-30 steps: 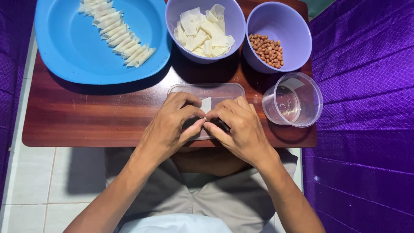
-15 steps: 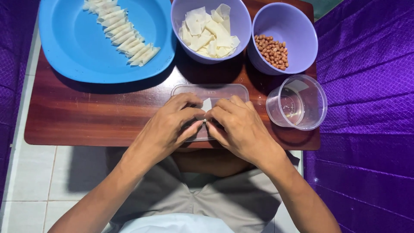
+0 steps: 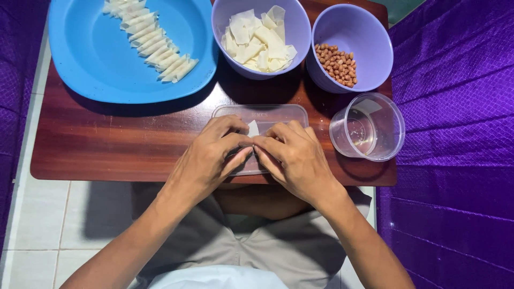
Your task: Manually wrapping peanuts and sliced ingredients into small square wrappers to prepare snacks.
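Wrapper (image 3: 252,128) mostly hidden between hands.

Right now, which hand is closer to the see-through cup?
The right hand. It lies just beside the clear cup, apart from it. The left hand is farther off, on the other side of the right hand.

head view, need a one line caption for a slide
Both hands, left and right, pinch a pale wrapper over a clear lid on a wooden table.

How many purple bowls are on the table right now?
2: the purple bowl of wrapper squares at top centre, and the purple bowl of peanuts right beside it. None looks hidden.
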